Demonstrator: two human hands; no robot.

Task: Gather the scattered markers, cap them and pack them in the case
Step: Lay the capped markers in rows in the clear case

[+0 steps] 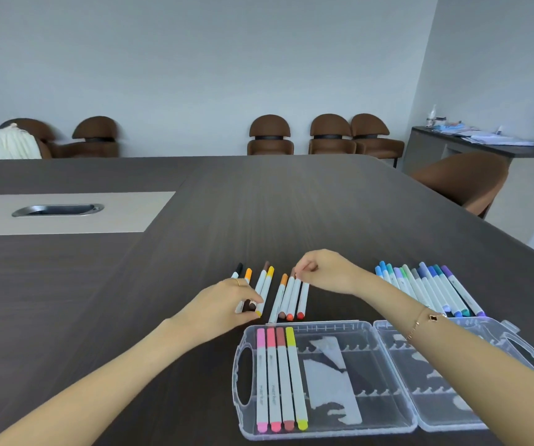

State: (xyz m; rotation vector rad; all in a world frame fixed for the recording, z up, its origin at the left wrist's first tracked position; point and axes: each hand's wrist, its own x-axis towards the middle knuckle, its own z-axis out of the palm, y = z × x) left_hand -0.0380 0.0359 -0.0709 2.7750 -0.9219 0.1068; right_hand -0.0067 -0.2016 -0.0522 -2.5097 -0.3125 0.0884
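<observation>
A clear plastic case point(368, 423) lies open near the table's front edge, with several capped markers point(280, 378) in pink, red and yellow lined up in its left half. Behind it lie two small groups of warm-coloured markers. My left hand point(224, 304) rests on the near ends of the left group point(264, 284), fingers closed around them. My right hand point(327, 270) pinches the far caps of the right group point(291, 297), orange, brown and red. A fan of blue, green and purple markers point(436, 288) lies to the right, partly under my right forearm.
The dark wooden table point(291, 204) has a light inset panel with a metal cable slot point(58, 210) at the left. Brown chairs point(330, 135) line the far wall, and one chair point(465, 181) stands by the table's right edge. A side counter point(484, 143) holds papers.
</observation>
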